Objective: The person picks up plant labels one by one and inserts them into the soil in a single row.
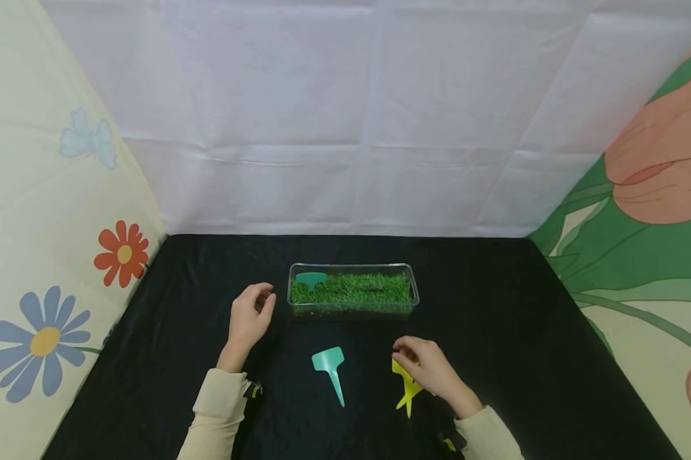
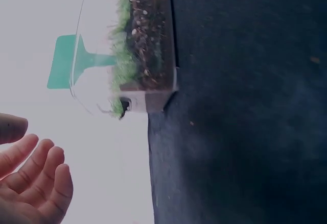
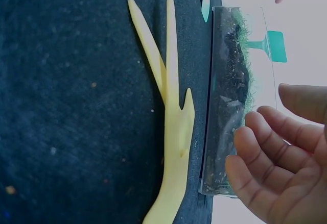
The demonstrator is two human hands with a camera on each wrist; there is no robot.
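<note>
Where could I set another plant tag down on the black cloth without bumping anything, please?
The black cloth lies bare right of the grass tray, and also left of the left hand. It is crowded in front of the tray: the green tag, yellow tags and right hand sit close together.

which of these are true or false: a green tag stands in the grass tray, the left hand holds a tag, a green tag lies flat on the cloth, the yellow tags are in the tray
1. A green tag stands in the grass tray: true.
2. The left hand holds a tag: false, its fingers hold nothing.
3. A second green tag lies flat on the black cloth: true.
4. The yellow tags are in the tray: false, they lie on the cloth by the right hand.
</note>
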